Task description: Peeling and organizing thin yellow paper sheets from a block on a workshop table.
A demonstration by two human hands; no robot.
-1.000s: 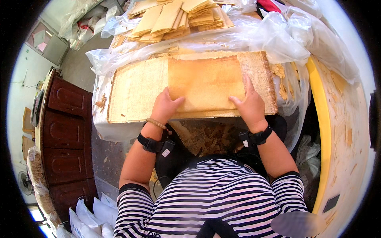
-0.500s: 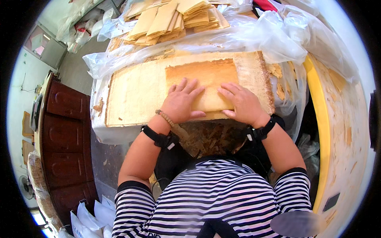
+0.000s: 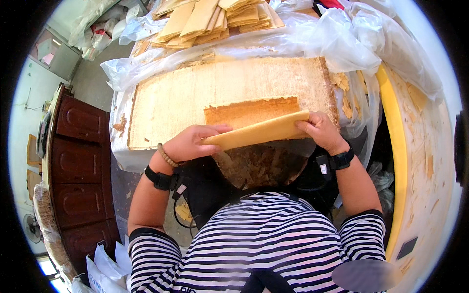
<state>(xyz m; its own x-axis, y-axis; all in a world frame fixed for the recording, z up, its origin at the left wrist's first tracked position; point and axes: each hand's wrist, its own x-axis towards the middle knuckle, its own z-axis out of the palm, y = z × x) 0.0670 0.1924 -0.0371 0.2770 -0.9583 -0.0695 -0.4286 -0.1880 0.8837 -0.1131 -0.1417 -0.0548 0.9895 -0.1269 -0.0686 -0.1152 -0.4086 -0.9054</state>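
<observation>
A thin tan-orange sheet (image 3: 254, 111) with a ragged brown far edge lies on a pale wooden board (image 3: 171, 102). Its near part is folded into a smooth, flat yellowish strip (image 3: 261, 131), tilted up along the board's front edge. At the strip's left end, my left hand (image 3: 193, 140) grips it with the thumb along the near side and the fingers over the top. My right hand (image 3: 323, 132) pinches the opposite end between thumb and fingers.
Flat tan folded pieces (image 3: 200, 22) are piled beyond the board, with clear plastic sheeting (image 3: 273, 41) between. At right stands a yellow-edged worktop (image 3: 393, 146) with scraps. A dark wooden cabinet (image 3: 80, 161) and white sacks (image 3: 107, 266) are on the left.
Both hands were spread flat on the sheet; now they grip the ends of the folded strip. The hands have moved apart, and the sheet has come nearer to me.
</observation>
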